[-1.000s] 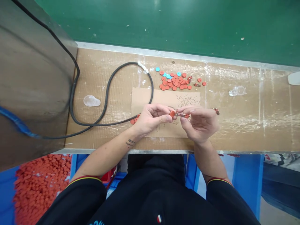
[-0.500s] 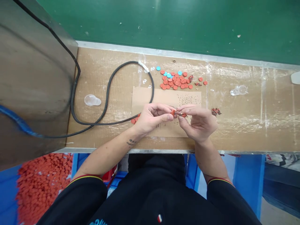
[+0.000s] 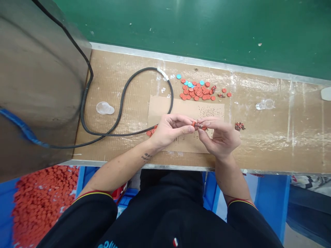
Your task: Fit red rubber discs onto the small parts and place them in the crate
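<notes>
A small red disc (image 3: 193, 124) is pinched on edge between the thumb and fingers of my left hand (image 3: 168, 132). My right hand (image 3: 221, 137) is closed on a thin red-and-dark piece (image 3: 203, 127), whose narrow end meets the disc's face. Whether that end has entered the disc is too small to tell. Under both hands lies a cardboard sheet (image 3: 157, 106) sprinkled with tiny dark bits (image 3: 210, 111). Beyond it is a loose group of red discs (image 3: 198, 93) with a few blue discs (image 3: 190, 84). A bunch of red-and-dark pieces (image 3: 240, 126) rests right of my right hand.
A black cable (image 3: 121, 100) loops across the left of the cardboard-covered bench, beside a metal box (image 3: 43, 89). Clear plastic pieces (image 3: 104, 108) lie left and right. More red discs (image 3: 150, 132) sit by my left wrist. Below left, a blue bin (image 3: 7, 206) holds many red discs.
The view has shifted slightly, so the bench things appear a little further right. Both hands keep their hold, and the disc and the thin piece stay together between them.
</notes>
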The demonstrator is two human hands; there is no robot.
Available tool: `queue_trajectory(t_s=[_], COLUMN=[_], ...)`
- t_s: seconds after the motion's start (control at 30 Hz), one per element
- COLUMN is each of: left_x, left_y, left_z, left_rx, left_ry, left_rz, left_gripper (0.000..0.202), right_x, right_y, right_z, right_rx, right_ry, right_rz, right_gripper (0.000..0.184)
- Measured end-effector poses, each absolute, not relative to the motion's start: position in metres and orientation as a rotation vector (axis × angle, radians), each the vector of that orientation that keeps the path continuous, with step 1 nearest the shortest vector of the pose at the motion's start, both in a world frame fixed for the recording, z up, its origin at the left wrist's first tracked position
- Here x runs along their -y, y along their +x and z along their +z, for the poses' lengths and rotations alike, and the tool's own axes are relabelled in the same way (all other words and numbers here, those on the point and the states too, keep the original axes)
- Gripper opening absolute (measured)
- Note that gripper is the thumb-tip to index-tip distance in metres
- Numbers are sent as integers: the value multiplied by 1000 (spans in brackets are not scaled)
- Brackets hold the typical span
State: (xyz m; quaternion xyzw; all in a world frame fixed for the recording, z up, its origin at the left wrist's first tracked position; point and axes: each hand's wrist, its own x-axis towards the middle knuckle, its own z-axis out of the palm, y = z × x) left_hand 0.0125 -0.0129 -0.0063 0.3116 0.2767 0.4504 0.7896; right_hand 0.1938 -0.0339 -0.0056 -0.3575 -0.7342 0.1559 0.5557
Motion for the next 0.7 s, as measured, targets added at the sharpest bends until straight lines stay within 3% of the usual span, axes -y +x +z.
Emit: queue_trajectory(t_s=[0.4,0.7], left_x=[13,14], left_y=[11,11], left_z=[-5,2], left_rx=[-626,-562], left_ry=[728,737], left_rz=[971,1008], left_gripper=[34,21], right_x=[31,31], right_y=[193,193], right_z=[1,4], right_rx=[1764,1761], right_ry=[-812,-799], right_rz=[282,235], right_gripper=[35,23])
